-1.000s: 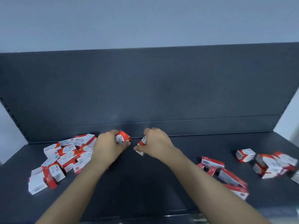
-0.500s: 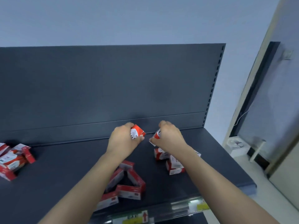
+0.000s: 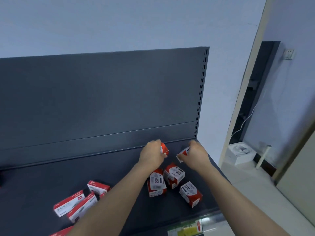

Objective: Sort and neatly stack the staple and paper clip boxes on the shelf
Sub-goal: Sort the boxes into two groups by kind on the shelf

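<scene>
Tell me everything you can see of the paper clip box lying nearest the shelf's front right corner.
The paper clip box is a small cardboard carton, white on its top face with "PAPER CLIPS" and a "3" printed in dark letters, red on its lower side and end. It looks closed and undamaged. It lies tilted askew on the dark shelf, near the front edge, apart from the other boxes. Neither hand touches it.
</scene>
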Tool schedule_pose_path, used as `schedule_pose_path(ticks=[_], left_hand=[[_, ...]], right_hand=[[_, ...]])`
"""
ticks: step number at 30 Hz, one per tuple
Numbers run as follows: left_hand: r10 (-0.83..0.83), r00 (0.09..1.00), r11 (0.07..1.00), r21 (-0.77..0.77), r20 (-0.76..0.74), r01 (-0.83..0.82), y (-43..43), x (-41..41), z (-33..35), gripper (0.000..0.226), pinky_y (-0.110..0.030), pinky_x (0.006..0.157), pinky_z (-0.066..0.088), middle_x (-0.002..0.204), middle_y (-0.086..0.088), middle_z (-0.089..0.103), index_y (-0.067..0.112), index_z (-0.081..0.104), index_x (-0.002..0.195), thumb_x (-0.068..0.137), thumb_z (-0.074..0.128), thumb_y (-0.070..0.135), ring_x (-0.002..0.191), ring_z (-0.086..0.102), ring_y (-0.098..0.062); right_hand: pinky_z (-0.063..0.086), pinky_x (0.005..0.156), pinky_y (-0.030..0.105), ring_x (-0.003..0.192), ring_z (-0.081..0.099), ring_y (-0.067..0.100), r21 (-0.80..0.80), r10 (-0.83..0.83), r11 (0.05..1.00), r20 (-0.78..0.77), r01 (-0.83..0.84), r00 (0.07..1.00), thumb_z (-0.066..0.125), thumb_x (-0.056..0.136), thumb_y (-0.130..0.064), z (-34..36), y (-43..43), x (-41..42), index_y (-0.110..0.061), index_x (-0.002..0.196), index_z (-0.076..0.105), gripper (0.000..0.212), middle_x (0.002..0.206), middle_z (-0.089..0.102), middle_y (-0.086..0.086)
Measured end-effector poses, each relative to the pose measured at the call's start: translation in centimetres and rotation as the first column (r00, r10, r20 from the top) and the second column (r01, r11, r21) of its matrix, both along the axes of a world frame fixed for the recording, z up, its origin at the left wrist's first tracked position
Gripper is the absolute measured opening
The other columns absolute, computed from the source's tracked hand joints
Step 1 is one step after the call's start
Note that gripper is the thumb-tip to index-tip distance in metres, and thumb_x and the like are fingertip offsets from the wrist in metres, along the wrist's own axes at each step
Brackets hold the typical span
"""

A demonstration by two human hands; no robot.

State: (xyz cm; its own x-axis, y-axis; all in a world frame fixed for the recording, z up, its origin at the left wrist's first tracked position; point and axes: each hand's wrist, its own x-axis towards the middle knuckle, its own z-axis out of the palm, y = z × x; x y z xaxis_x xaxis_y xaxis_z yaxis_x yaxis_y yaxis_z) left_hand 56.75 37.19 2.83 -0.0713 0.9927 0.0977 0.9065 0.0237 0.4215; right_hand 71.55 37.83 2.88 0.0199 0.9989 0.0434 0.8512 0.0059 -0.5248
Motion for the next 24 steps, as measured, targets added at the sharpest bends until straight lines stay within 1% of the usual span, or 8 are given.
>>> schedule_pose_path(ticks=[4,9,13,15,18,20,22,24], left_hand=[[-0.013,1.0,0.997,-0.08,-0.024,0.011,1.4,0.4,-1.7,0.041,-0.038,0.095,0.046,0.122,-0.009,0.058,0.012,0.053,0.119,0.083,0.067,0.028,0.113,0.055,-0.026],[-0.07,0.996,0.973,-0.222,-0.052,0.057,2.2,0.3,-3.3,0.029,-0.038,0.088,0.048,0.114,-0.01,0.06,0.008,0.058,0.105,0.082,0.066,0.023,0.104,0.057,-0.027],[-0.104,0.994,0.961,-0.26,-0.045,0.089,2.5,-0.1,-3.5,0.033,-0.036,0.09,0.047,0.119,-0.011,0.058,0.008,0.057,0.114,0.087,0.06,0.025,0.107,0.055,-0.025],[-0.087,0.996,0.972,-0.221,-0.014,0.082,2.2,-0.4,-3.1,0.04,-0.036,0.093,0.045,0.123,-0.012,0.055,0.006,0.052,0.121,0.09,0.055,0.031,0.112,0.053,-0.026],[-0.057,0.998,0.995,-0.078,-0.035,0.054,0.8,-1.6,-1.5,0.044,-0.037,0.099,0.041,0.126,-0.014,0.051,0.003,0.048,0.124,0.094,0.048,0.036,0.12,0.047,-0.028],[-0.018,0.997,0.999,0.041,-0.08,0.021,-0.6,-2.8,-0.3,0.045,-0.034,0.106,0.033,0.13,-0.014,0.049,0.002,0.046,0.125,0.095,0.045,0.036,0.125,0.043,-0.028],[0.033,0.993,0.99,0.14,-0.117,-0.017,-2.1,-4.5,0.8,0.05,-0.032,0.115,0.02,0.139,-0.015,0.043,0.0,0.039,0.133,0.096,0.042,0.035,0.132,0.036,-0.027],[0.088,0.986,0.976,0.212,-0.14,-0.057,-3.7,-6.6,1.8,0.056,-0.03,0.117,0.012,0.145,-0.017,0.036,-0.001,0.032,0.139,0.096,0.042,0.034,0.137,0.029,-0.027]], right_hand=[[0.046,0.087,0.03,0.111,0.054,0.025,-0.1,0.032,0.995,0.069,-0.025,0.997,0.07,0.08,-0.034,-1.3,0.7,0.8,-0.007,0.121,0.047,0.054,0.122,0.054,0.011],[0.045,0.087,0.028,0.114,0.052,0.023,-0.2,0.098,0.977,0.125,-0.071,0.987,0.067,0.082,-0.038,-2.2,1.1,0.9,-0.009,0.126,0.046,0.057,0.126,0.052,0.01],[0.047,0.084,0.031,0.112,0.055,0.024,-0.218,0.141,0.97,0.161,-0.104,0.977,0.059,0.083,-0.053,-2.1,1.5,0.4,-0.009,0.127,0.047,0.063,0.126,0.055,0.01],[0.047,0.088,0.033,0.116,0.053,0.025,-0.173,0.16,0.977,0.215,-0.123,0.963,0.054,0.086,-0.055,-1.8,1.5,0.0,-0.009,0.129,0.044,0.064,0.129,0.053,0.011],[0.046,0.091,0.033,0.119,0.049,0.025,0.002,0.161,0.986,0.26,-0.168,0.952,0.05,0.09,-0.052,-0.7,1.3,-1.4,-0.007,0.129,0.042,0.059,0.131,0.049,0.011],[0.046,0.091,0.032,0.12,0.049,0.025,0.094,0.185,0.973,0.232,-0.211,0.955,0.05,0.091,-0.048,0.3,1.1,-3.2,-0.007,0.13,0.041,0.058,0.13,0.049,0.011],[0.044,0.093,0.033,0.121,0.048,0.026,0.169,0.238,0.949,0.177,-0.267,0.955,0.053,0.091,-0.044,1.2,0.8,-5.4,-0.006,0.132,0.041,0.058,0.13,0.049,0.012],[0.044,0.093,0.035,0.121,0.047,0.028,0.226,0.3,0.92,0.125,-0.322,0.946,0.057,0.089,-0.041,2.1,0.2,-8.1,-0.005,0.132,0.042,0.058,0.13,0.05,0.014]])
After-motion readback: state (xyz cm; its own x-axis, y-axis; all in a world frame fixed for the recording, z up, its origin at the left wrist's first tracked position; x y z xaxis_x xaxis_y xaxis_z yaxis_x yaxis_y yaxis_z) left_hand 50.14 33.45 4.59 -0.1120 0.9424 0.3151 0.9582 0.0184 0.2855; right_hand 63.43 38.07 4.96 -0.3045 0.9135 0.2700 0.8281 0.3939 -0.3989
